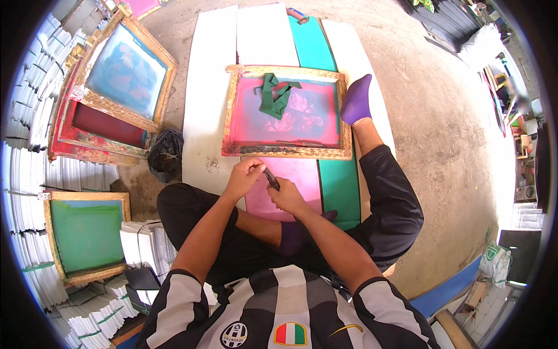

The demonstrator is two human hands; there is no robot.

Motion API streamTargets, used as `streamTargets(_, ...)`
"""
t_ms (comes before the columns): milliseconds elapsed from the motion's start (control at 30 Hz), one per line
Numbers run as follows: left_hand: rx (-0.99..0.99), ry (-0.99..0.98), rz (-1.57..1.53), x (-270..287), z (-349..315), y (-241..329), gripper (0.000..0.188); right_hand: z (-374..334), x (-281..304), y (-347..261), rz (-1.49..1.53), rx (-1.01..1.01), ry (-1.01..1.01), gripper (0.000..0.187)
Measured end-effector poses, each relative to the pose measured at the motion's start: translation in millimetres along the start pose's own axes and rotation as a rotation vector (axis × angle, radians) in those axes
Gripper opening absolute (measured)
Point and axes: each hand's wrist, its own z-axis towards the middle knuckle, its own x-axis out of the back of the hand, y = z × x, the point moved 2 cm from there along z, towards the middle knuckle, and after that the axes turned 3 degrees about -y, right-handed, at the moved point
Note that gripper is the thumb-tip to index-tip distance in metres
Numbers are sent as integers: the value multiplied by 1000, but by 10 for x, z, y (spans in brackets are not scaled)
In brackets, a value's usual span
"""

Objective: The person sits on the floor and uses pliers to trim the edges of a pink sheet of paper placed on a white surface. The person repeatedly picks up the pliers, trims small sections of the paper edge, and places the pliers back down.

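Observation:
My right hand is wrapped round a slim dark hand tool, too small to name exactly. Close to the tool's upper end, my left hand is closed in a pinch; what is between the fingertips I cannot make out. Just beyond both hands lies a wooden-framed printing screen, with a pink and blue-grey mesh. A dark green folded strip of cloth rests on that mesh. Below my hands there is a pink sheet, beside a green one.
My foot in a purple sock is against the screen's right side. More framed screens lean at the left, near a black plastic bag and paper stacks. Small scraps lie on the white board. A hammer-like tool lies at the far end.

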Motion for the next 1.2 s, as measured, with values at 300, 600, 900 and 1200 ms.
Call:
streamTargets(300,36,69,-3,15,22,-159,15,-12,-34,-89,312,-181,-220,38)
streamTargets(600,312,367,827,651,51,-166,24,-47,215,182,336,-245,-50,44)
streamTargets(900,648,588,885,1050,24,-77,32,62,1235,1105,-113,-332,400,44)
streamTargets(1200,585,525,875,998,28,-191,33,41,1383,802,-39,-445,356,39)
